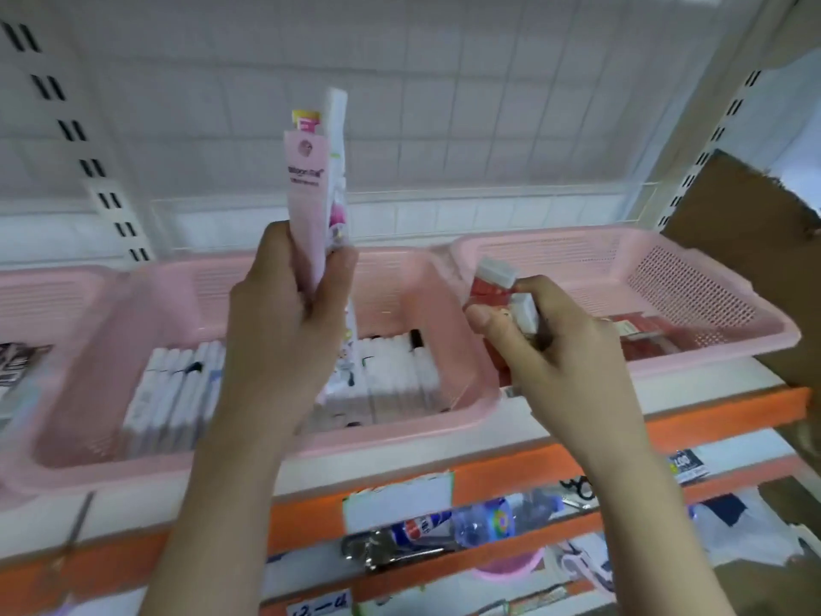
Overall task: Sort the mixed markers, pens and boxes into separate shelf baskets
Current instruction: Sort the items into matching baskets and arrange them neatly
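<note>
Head view. Left hand (284, 300) grips a bundle of tall pink-and-white packs (317, 188) upright, fingers curled round the lower end, above the middle pink basket (462, 406). That basket holds rows of white markers (177, 393) lying side by side. Right hand (551, 344) pinches small red-and-white boxes (497, 282) between thumb and fingers, over the gap between middle basket and right pink basket (711, 300). Right basket contains red boxes (644, 335). Baskets sit on a shelf with an orange edge (711, 420).
</note>
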A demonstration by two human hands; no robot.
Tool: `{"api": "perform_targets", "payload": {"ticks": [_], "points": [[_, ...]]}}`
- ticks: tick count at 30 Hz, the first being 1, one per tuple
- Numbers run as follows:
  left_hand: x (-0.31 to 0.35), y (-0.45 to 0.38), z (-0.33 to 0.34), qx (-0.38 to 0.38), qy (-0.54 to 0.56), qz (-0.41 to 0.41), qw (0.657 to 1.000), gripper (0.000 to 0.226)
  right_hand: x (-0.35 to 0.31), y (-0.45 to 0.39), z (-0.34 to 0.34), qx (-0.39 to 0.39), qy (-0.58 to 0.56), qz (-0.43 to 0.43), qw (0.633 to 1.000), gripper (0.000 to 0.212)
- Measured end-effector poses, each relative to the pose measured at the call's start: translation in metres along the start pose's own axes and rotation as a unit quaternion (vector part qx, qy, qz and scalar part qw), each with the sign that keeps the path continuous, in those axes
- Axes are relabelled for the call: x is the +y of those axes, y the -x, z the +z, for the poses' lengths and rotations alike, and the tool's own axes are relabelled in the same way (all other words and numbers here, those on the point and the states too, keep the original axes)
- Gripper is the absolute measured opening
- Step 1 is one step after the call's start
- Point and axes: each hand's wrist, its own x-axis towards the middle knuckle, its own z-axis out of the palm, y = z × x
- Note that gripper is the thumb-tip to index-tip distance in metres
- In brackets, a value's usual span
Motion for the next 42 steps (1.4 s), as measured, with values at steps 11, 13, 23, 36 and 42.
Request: {"api": "perform_targets", "payload": {"ticks": [11, 13, 23, 36, 42], "points": [[0.101, 0.015, 0.204, -0.016, -0.018, -0.051, 0.998, 0.013, 0.182, -0.094, -0.126, -0.073, 0.037, -0.009, 0.997, 0.045], [0.118, 0.017, 0.246, -0.039, -0.056, -0.034, 0.997, 0.013, 0.211, -0.105, -0.146, -0.068, 0.044, -0.003, 0.997, 0.048], [0.117, 0.013, 0.312, -0.182, -0.114, -0.16, 0.963, 0.018, 0.267, -0.136, -0.161, -0.169, 0.053, 0.002, 0.984, 0.044], [0.109, -0.001, 0.261, -0.238, 0.006, -0.21, 0.948, 0.019, 0.246, -0.143, -0.129, -0.29, 0.087, -0.014, 0.953, 0.035], [0.097, -0.01, 0.248, -0.128, 0.164, -0.177, 0.962, 0.015, 0.23, -0.159, -0.114, -0.342, 0.116, -0.052, 0.931, 0.03]]}}
